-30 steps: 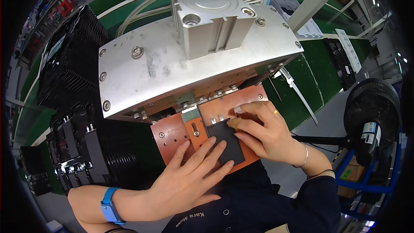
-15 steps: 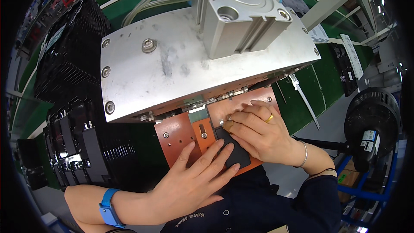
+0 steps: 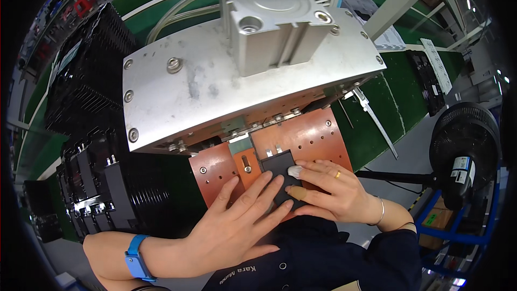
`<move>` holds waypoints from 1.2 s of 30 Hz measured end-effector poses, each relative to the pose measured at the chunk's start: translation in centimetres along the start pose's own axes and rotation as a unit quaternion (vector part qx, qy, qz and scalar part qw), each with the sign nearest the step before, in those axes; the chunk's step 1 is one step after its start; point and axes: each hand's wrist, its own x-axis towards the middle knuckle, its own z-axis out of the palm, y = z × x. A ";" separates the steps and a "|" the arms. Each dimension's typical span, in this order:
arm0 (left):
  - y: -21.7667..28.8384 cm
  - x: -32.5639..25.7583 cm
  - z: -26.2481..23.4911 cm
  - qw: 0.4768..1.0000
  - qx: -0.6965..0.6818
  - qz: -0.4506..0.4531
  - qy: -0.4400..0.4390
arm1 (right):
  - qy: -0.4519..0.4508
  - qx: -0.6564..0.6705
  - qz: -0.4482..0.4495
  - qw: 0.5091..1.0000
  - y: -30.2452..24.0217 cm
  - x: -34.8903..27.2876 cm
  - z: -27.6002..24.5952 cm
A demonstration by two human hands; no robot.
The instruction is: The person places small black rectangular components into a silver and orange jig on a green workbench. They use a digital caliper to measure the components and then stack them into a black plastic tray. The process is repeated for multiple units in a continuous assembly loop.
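Note:
A flat black rectangular part (image 3: 278,165) with two small metal tabs at its far end lies on an orange-brown fixture plate (image 3: 301,129). My left hand (image 3: 242,213) is open, its spread fingertips lying on the near left of the part. At the part's right edge, my right hand (image 3: 334,191) has thumb and index finger closed against it. Both those fingertips wear covers, one whitish and one tan. Beyond my hands, the fixture runs under a silver metal press housing (image 3: 210,86) with a square cylinder (image 3: 274,27) on top. My fingers hide the part's near end.
At left stand black finned housings (image 3: 89,70) and another black unit (image 3: 107,194) with metal prongs. A caliper-like metal tool (image 3: 374,121) lies on the green table (image 3: 396,97), right of the press. A black round device (image 3: 464,151) stands at far right, above a blue frame.
My right hand has moved nearer and down from the metal tabs to the part's right edge, uncovering the tabs. My left fingers stay on the part. The view has shifted slightly.

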 end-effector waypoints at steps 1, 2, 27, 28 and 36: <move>-0.1 -0.1 -0.1 1.000 -0.001 -0.007 0.005 | -0.001 0.000 -0.005 1.000 0.3 0.2 0.1; -0.1 0.0 -0.2 1.000 -0.009 -0.012 0.009 | -0.001 0.000 -0.010 1.000 0.5 0.4 0.1; -1.3 0.4 -0.1 0.997 -0.050 -0.056 0.025 | -0.018 0.003 -0.045 0.999 2.7 2.9 0.0; -1.4 0.4 0.0 0.997 -0.050 -0.055 0.022 | -0.019 0.000 -0.045 0.999 2.7 2.8 -0.1; -1.1 0.5 -0.2 0.998 -0.021 -0.064 -0.004 | -0.023 0.021 -0.030 0.999 2.7 2.8 0.0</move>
